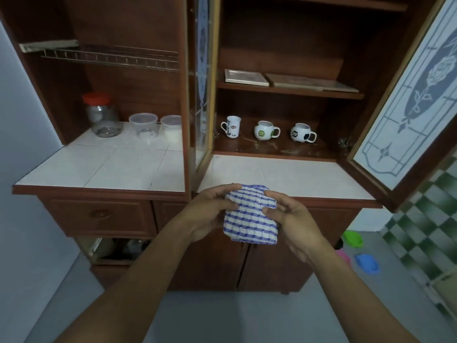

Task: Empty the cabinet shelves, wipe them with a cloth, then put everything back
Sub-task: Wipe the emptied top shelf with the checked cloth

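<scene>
— What's the person holding?

— A blue-and-white checked cloth [249, 219], folded into a thick pad. It's up in the air in front of the white tiled bench [284, 174], at the foot of the open cabinet [279, 45].

— Both hands on it?

— Yes. The left hand [210, 211] has its grip closed on the cloth's left side, fingers curled over the top edge and thumb on the face. The right hand [289, 219] pinches the upper right corner between thumb and fingers.

— And the shelves?

— The lower shelf [272, 148] on the right carries three mugs in a row, apart from each other: a tall mug [232, 126] on the left, a round mug [264, 130] in the middle, and a football mug [300, 132] on the right. On the shelf above lie a pale slab [246, 77] and a brown slab [309, 82], flat, side by side.

— The doors?

— The glass door [408, 95] on the right is swung wide open. The other one is edge-on, at the middle.

— Anything on the left side?

— At the back of the bench stand a jar [101, 115] with a red lid and two clear tubs [143, 125], close together. A wire rack [111, 55] hangs above them.
</scene>
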A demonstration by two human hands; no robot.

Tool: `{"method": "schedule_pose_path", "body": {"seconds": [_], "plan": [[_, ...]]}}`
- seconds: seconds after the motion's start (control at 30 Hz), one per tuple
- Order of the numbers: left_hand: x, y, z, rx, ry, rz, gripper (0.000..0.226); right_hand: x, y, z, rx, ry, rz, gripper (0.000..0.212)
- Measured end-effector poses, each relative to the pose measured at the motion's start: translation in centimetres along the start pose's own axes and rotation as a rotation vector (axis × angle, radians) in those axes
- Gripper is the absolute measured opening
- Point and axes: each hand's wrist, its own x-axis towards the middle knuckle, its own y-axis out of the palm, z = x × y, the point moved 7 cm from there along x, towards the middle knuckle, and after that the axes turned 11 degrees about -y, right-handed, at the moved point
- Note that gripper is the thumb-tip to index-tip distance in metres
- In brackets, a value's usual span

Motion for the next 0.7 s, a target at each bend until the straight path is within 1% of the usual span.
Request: {"method": "schedule_pose_path", "body": {"seconds": [0.1,0.27,0.47,0.7], "plan": [[1.6,2.9,-0.2,-0.001,-0.001,-0.003,0.043,0.8,-3.3,0.7,-0.031,-0.013,0.001,0.037],[4.2,5.4,-1.7,0.033,0.011,-0.005,0.042,3.2,-6.3,1.4,-0.035,-0.027,0.001,0.036],[9.2,6.4,-4.3,0.094,0.029,0.003,0.041,7.7,-8.5,1.8,-0.014,-0.050,-0.040,0.036],[14.2,7.7,-7.2,0.093,0.019,0.035,0.038,12.1,-10.6,3.1,-0.019,-0.061,-0.067,0.034]]}}
